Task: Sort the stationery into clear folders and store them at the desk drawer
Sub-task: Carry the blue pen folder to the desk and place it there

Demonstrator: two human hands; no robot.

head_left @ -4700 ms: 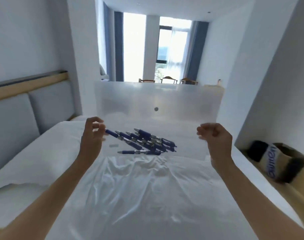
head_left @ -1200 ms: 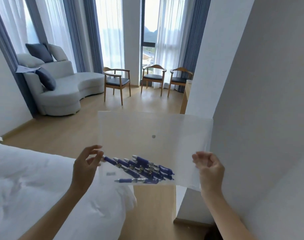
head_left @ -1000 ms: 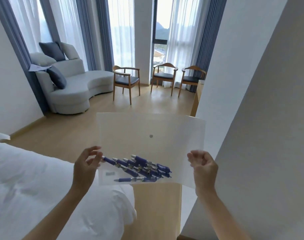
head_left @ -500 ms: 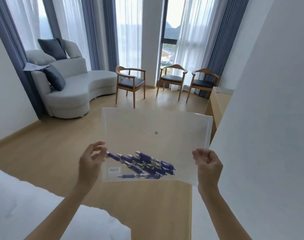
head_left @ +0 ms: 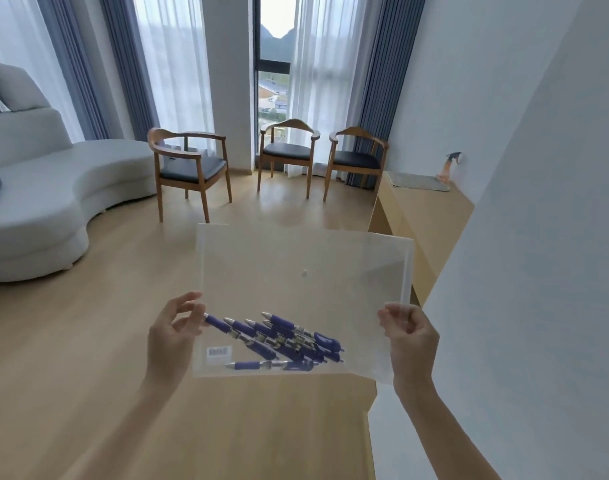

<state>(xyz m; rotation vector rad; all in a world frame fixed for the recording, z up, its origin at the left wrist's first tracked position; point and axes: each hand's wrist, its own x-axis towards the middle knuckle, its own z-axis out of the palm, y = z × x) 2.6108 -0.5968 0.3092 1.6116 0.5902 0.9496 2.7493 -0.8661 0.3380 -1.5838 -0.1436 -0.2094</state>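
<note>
A clear plastic snap-button folder (head_left: 303, 292) is held out flat at chest height over the wooden floor (head_left: 71, 358). The left hand (head_left: 171, 341) pinches its 9 o'clock edge between thumb and fingers; the right hand (head_left: 408, 337) has its fingers curled round the 3 o'clock edge. A loose heap of blue click pens (head_left: 278, 341) lies inside, slid toward the 6 o'clock edge. The light wooden bench (head_left: 420, 216) stands at 2 o'clock against the wall, well apart from the folder; no drawer front is visible from here. The main risk, as I judge it, is tilt: I cannot tell whether the flap is snapped, so dipping the far edge could let pens slide out. The thin sheet may also sag between two edge grips.
</note>
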